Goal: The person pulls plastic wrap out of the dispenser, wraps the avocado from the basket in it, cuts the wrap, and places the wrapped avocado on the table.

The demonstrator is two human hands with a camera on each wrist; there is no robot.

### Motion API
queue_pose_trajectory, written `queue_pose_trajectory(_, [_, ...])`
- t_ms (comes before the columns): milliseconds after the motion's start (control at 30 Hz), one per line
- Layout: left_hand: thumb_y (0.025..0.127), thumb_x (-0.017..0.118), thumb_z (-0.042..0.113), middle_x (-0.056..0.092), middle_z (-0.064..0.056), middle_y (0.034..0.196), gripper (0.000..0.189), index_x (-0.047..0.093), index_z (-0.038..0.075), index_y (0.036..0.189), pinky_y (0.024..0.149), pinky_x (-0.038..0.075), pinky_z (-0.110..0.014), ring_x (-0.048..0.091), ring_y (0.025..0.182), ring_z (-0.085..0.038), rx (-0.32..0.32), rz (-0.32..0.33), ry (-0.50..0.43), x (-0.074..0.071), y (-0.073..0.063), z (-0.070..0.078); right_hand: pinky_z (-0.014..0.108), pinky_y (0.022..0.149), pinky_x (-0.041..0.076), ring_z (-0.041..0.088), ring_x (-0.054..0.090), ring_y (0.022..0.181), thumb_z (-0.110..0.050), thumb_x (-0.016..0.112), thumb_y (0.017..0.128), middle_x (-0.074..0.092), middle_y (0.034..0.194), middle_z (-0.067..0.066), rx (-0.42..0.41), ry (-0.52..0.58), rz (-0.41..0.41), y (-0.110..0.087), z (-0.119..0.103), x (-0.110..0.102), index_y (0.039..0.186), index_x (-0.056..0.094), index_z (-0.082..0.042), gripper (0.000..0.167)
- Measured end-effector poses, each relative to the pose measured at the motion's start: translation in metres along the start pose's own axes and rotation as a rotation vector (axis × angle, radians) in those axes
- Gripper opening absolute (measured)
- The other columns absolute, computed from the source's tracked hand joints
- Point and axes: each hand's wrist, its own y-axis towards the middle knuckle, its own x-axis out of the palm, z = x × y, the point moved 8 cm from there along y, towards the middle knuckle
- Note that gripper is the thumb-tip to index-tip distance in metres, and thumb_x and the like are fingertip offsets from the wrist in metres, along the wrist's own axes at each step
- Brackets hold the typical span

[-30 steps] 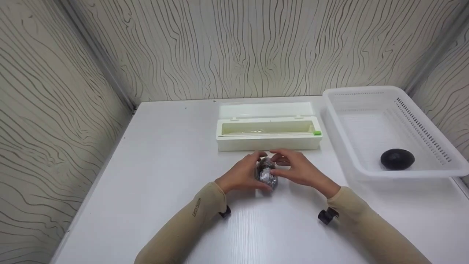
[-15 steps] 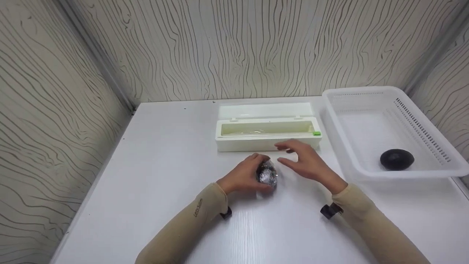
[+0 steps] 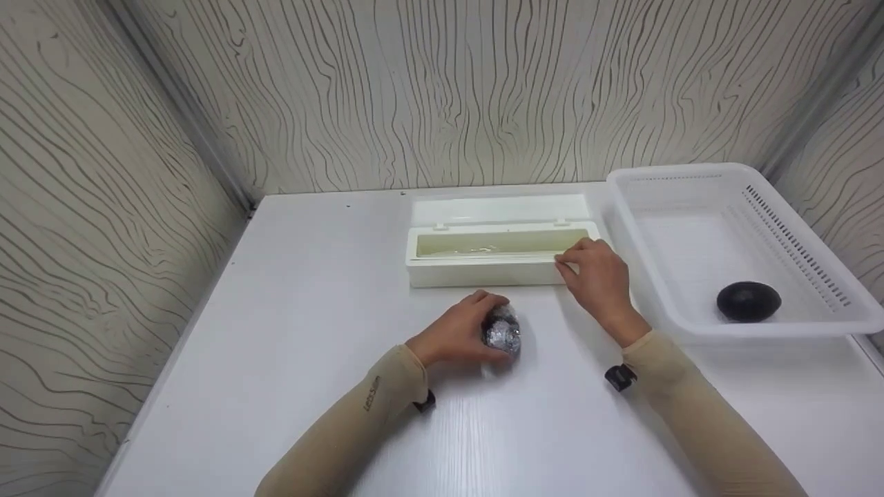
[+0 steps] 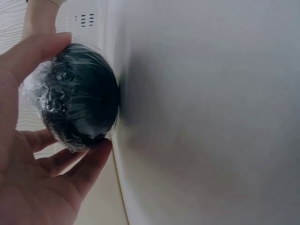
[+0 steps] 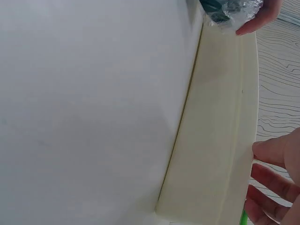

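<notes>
My left hand (image 3: 456, 335) holds a dark oval object wrapped in cling film (image 4: 91, 93), thumb on one side and fingers on the other. The wrap is crumpled on one side and smooth over the rest. My right hand (image 3: 599, 279) reaches to the front right rim of a white cling film box (image 3: 483, 277), its lid raised at the back. The thumb and fingertips touch that rim with bent fingers; whether film is pinched between them is too small to tell. Beside the fingers in the right wrist view, part of a green slider (image 5: 243, 217) shows.
At the right stands a white perforated basket (image 3: 652, 276) with another dark oval object (image 3: 748, 301) in its near corner. The white table (image 3: 311, 297) meets patterned wall panels at the back and left.
My right hand has left the wrapped object and moved up and right to the box's rim, covering the green slider in the head view. My left hand keeps its hold.
</notes>
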Motion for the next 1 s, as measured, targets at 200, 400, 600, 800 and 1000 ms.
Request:
queue_pose_trajectory(200, [0.076, 0.088, 0.048, 0.054, -0.002, 0.140, 0.091, 0.049, 0.016, 0.151, 0.111, 0.048, -0.031, 0.057, 0.126, -0.016, -0.009, -0.004, -0.002, 0.000, 0.000, -0.002, 0.050, 0.059, 0.053, 0.033, 0.063, 0.075, -0.008, 0.086, 0.081, 0.070, 0.080, 0.009, -0.048, -0.051, 0.016, 0.003, -0.002, -0.001, 0.089, 0.084, -0.009, 0.008])
queue_pose_trajectory(400, [0.075, 0.088, 0.050, 0.055, -0.002, 0.140, 0.091, 0.049, 0.017, 0.150, 0.111, 0.048, -0.032, 0.058, 0.125, -0.017, 0.013, -0.006, 0.008, -0.002, -0.002, -0.002, 0.050, 0.061, 0.052, 0.034, 0.063, 0.073, -0.010, 0.087, 0.081, 0.071, 0.077, 0.009, -0.086, -0.091, 0.038, 0.003, -0.004, -0.001, 0.085, 0.083, -0.008, 0.006])
queue_pose_trajectory(600, [0.075, 0.090, 0.047, 0.055, -0.003, 0.143, 0.091, 0.049, 0.018, 0.151, 0.112, 0.048, -0.038, 0.057, 0.129, -0.020, 0.026, 0.060, 0.000, -0.022, -0.008, -0.004, 0.052, 0.071, 0.054, 0.035, 0.063, 0.074, -0.006, 0.085, 0.082, 0.070, 0.076, 0.011, -0.108, -0.084, 0.031, 0.002, -0.008, 0.000, 0.084, 0.082, -0.005, 0.003])
queue_pose_trajectory(800, [0.076, 0.092, 0.040, 0.053, -0.001, 0.142, 0.088, 0.050, 0.019, 0.150, 0.109, 0.052, -0.040, 0.057, 0.127, -0.019, 0.042, 0.155, -0.061, -0.054, -0.018, -0.012, 0.046, 0.060, 0.054, 0.031, 0.062, 0.073, -0.007, 0.083, 0.085, 0.068, 0.076, 0.010, -0.088, -0.084, 0.019, 0.001, -0.007, 0.002, 0.086, 0.082, -0.003, 0.004])
queue_pose_trajectory(1000, [0.075, 0.093, 0.037, 0.053, 0.002, 0.143, 0.088, 0.049, 0.022, 0.150, 0.105, 0.054, -0.038, 0.058, 0.125, -0.016, 0.036, 0.281, -0.101, -0.091, -0.033, -0.026, 0.045, 0.059, 0.056, 0.031, 0.061, 0.072, -0.005, 0.080, 0.088, 0.064, 0.073, 0.010, -0.125, -0.094, 0.025, -0.001, -0.010, 0.004, 0.080, 0.079, -0.001, 0.009])
